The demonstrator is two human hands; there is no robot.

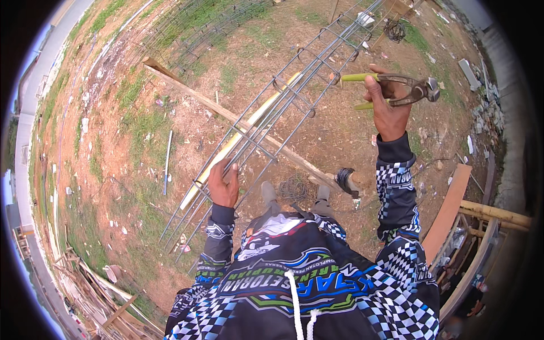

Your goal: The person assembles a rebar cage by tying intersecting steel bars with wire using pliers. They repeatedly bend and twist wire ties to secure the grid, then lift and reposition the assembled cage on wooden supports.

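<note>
Bare dirt ground point(351, 136) with patchy grass is seen everywhere, littered with small debris. A long wooden plank point(187, 88) is laid from 11 toward 4 o'clock, with a coil of tie wire point(293, 187) dumped near centre and timber scraps point(102, 294) piled at 8 o'clock.

Flat daylight, strong fisheye bend

Soft, even outdoor light falls on the ground point(141, 130) with no hard shadows and no glare; colours look slightly washed. The centre is sharp: the rebar cage point(272, 119) and the pincers point(405, 90) in the right hand point(388, 110) show crisp edges. Toward the rim, straight lines such as the plank point(238, 122) curve, detail smears, and a black round border cuts off the corners. The upper left edge is pale and hazy.
</note>
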